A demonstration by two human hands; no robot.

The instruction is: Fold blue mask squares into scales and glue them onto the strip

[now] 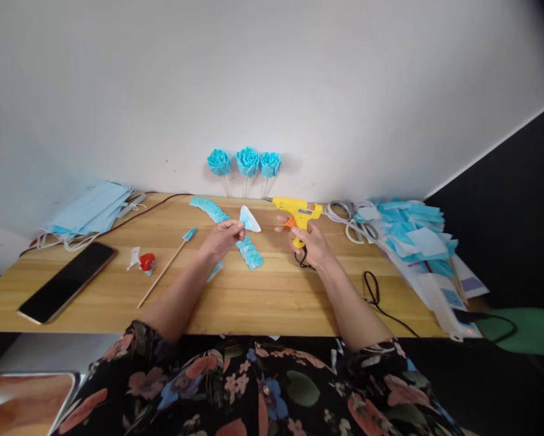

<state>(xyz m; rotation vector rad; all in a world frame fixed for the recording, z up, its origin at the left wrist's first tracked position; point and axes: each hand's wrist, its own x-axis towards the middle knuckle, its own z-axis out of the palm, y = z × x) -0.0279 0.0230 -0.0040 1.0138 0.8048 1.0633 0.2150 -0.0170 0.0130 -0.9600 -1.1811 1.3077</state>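
Pinched in my left hand is a small folded petal, white with a blue edge. My right hand grips a yellow hot glue gun by its handle, fingers around the orange trigger, its nozzle pointing left above the petal. Beneath and beyond my left hand lies a row of overlapping blue petals; more of them show past my fingers. Left of my forearm a wooden stick with a blue tip rests on the table.
Three blue flowers on sticks lean against the wall. Face masks, a phone and a red-and-white scrap occupy the left. Scissors, blue cut pieces, a power strip and a black cord are right.
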